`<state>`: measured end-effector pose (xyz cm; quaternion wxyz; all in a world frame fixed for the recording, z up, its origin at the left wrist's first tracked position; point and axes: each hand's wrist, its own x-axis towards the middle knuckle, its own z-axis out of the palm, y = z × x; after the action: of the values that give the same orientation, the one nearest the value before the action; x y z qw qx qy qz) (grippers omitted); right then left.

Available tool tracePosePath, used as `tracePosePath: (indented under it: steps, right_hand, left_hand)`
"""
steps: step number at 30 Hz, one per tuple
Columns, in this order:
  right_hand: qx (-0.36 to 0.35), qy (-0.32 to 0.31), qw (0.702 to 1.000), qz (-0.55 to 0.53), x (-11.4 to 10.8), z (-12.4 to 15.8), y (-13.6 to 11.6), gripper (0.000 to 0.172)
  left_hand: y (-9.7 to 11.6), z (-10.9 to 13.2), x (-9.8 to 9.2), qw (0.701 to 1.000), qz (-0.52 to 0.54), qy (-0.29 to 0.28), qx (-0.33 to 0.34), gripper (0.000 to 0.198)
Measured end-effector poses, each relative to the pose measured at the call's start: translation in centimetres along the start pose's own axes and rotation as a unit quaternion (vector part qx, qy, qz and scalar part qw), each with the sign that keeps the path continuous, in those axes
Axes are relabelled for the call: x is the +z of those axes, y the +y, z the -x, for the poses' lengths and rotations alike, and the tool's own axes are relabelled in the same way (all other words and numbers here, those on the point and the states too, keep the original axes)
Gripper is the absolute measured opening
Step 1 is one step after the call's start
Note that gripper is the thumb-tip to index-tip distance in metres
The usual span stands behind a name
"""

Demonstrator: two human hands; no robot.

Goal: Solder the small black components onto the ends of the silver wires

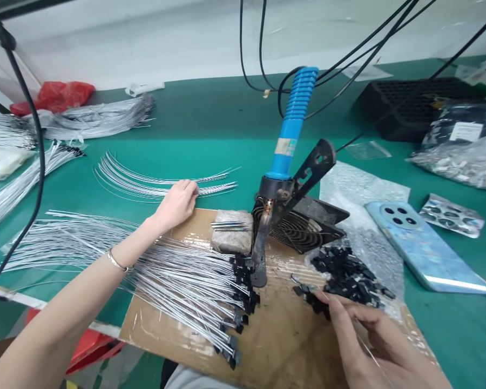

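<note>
Right hand (372,335) over here has thumb and finger pinching a thin pale strand (368,348), right by a few small black blocky pieces (316,301) on the shiny brown board (283,340), bigger heap of dark bits (346,273) just beyond. Left hand (180,200) is across the green desk (202,154) on a fan of thin white wires (218,189), fingers curled down, can't tell from here if it's gripping any. Nearer me, loads of black-tipped white wires (186,281) lie beside a tilted blue ridged handle (289,129)

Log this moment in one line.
left hand: at white wires; right hand: pinches thin wire near black pieces; soldering iron: in holder
</note>
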<state>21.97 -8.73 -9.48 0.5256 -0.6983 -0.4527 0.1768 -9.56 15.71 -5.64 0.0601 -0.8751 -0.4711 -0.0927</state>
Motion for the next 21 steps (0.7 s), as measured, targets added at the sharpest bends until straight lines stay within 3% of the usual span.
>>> tracePosePath:
  steps: [4, 8, 13, 17, 19, 21]
  right_hand:
    - [0.018, -0.047, 0.999, 0.009, -0.3, -0.1, 0.5, 0.025]
    - [0.043, 0.022, 0.998, 0.049, 0.5, 0.5, 0.2, 0.023]
    - [0.064, 0.018, 0.997, 0.035, 0.8, 0.7, -0.1, 0.022]
    - [0.077, -0.011, 0.997, 0.013, 0.3, 0.6, 0.0, 0.024]
    - [0.074, -0.028, 0.997, -0.013, 0.4, 0.6, -0.1, 0.027]
    - [0.074, -0.006, 0.997, -0.023, 0.7, 0.7, -0.5, 0.028]
  left_hand:
    - [0.0, 0.1, 0.5, 1.000, 0.015, 0.008, 0.006, 0.025]
    - [0.2, -0.9, 1.2, 0.999, 0.025, -0.011, 0.034, 0.028]
    - [0.8, -1.7, 1.4, 0.998, 0.057, -0.009, 0.032, 0.030]
    - [0.8, -1.7, 0.1, 0.993, 0.112, 0.028, -0.016, 0.021]
    - [0.7, -1.5, -1.2, 0.986, 0.150, 0.054, -0.050, 0.012]
    - [0.7, -1.1, -3.0, 0.975, 0.194, 0.072, -0.077, 0.011]
